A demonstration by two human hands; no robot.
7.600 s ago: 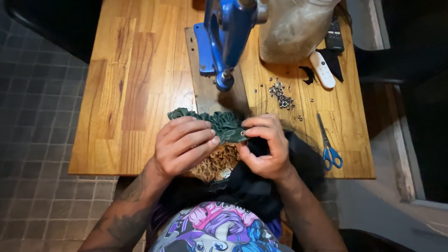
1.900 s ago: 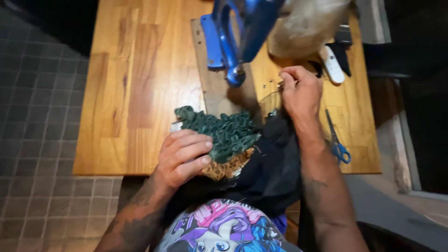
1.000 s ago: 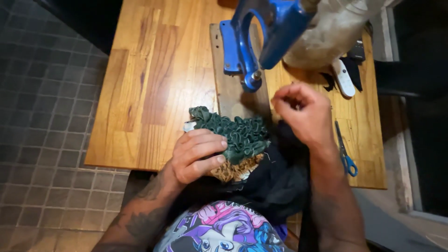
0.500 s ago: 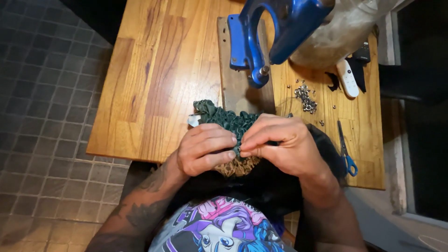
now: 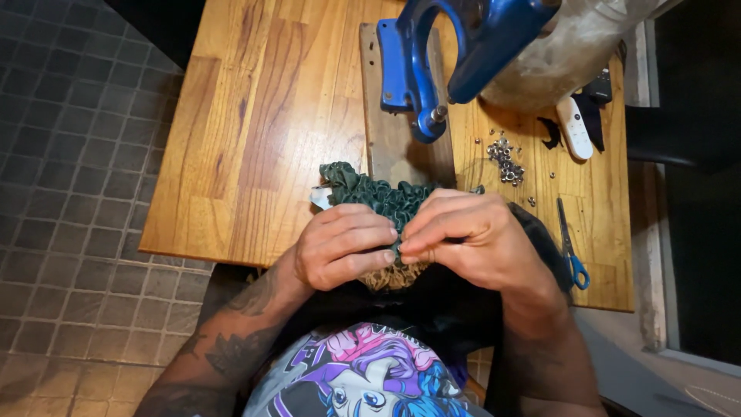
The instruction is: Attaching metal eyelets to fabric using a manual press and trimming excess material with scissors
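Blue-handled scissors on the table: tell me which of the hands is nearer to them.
Right. The right hand grips the gathered green fabric just left of the blue-handled scissors; the left hand holds the fabric farther away, beyond the right.

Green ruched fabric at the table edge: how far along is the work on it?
Done: cannot tell; no fitted eyelets show on the green ruched fabric. In hand: left hand and right hand pinch the fabric together at its near edge, whatever lies between the fingers is hidden. Left: a pile of loose metal eyelets lies unused beside the blue hand press, which stands untouched.
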